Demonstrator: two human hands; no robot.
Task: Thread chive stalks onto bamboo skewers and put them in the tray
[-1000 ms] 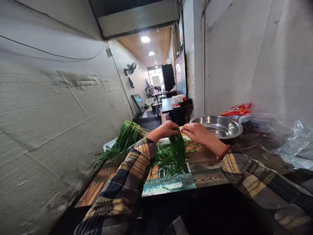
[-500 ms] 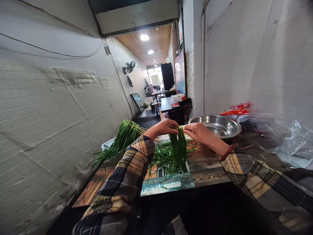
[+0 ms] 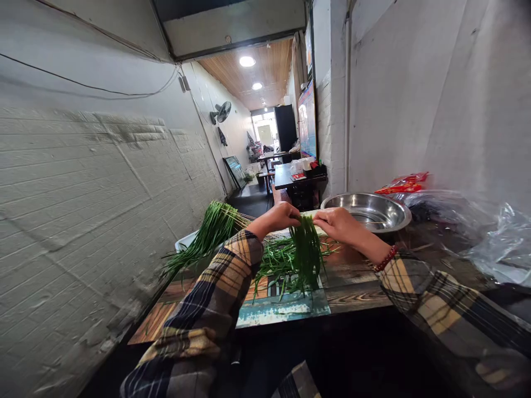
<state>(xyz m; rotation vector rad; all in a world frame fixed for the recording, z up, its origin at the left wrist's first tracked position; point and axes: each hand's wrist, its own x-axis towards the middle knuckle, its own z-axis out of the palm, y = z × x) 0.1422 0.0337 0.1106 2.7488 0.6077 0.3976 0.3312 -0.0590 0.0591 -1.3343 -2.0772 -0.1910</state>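
A bunch of green garlic chives hangs between my hands, stem ends up and leaves down. My left hand is closed in a pinch on the stem ends from the left. From the right, my right hand pinches at the top of the bunch, apparently on a thin skewer largely hidden by the fingers. Loose chives lie on the table below and behind the bunch. Left of my left arm, skewered chives are piled over a white tray, their bamboo sticks pointing right.
A wide steel basin stands behind my right hand. Clear plastic bags and a red packet lie to its right. The patterned tabletop ends in front of me. A brick-patterned wall runs along the left.
My left fingers have closed down closer on the stem ends. The hanging chives swing slightly right; both hands stay nearly in place, and the view shifts a little.
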